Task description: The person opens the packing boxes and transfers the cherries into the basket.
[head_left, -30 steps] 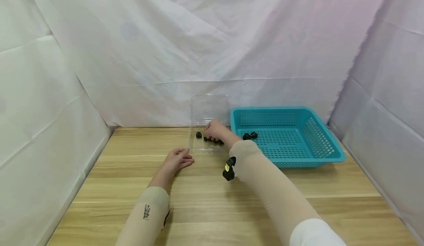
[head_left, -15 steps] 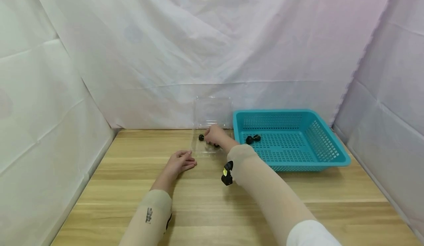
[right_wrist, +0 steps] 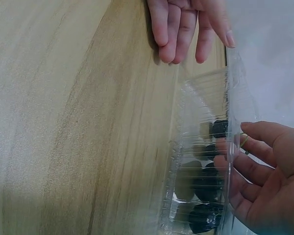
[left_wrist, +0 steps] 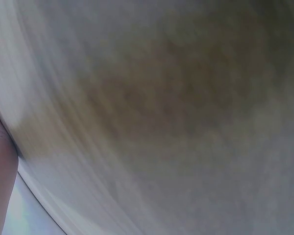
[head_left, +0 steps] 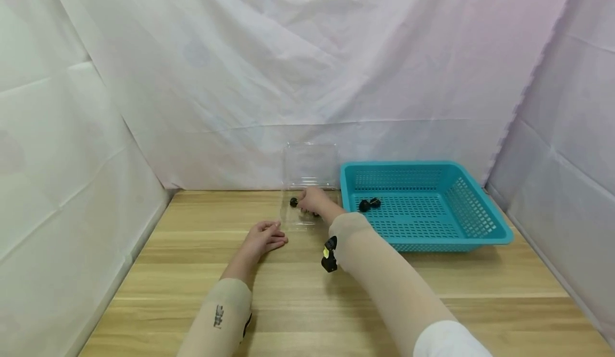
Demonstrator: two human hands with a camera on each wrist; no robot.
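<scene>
A clear plastic clamshell box (head_left: 307, 228) stands at the table's back, its lid (head_left: 309, 159) raised against the cloth. Several dark round fruits (right_wrist: 206, 218) lie in a row inside it. Over the box is my right hand (head_left: 314, 201), its thumb and forefinger pinching a green stem (right_wrist: 244, 141) that seems to belong to one dark fruit (right_wrist: 210, 152); the other fingers reach past the box wall. My left hand (head_left: 261, 237) rests on the table at the box's near left corner, fingers loosely extended, thumb by the box edge. The left wrist view is mostly blurred.
A teal perforated basket (head_left: 423, 245) stands right of the box, with two dark fruits (head_left: 369, 204) inside at its left. White cloth walls (head_left: 230, 79) close off the back and both sides. The wooden table (head_left: 192, 261) lies under everything.
The head view has tilted slightly, shifting everything a little down and right. My right hand has stayed over the box, moving slightly left within it; the left hand has not moved.
</scene>
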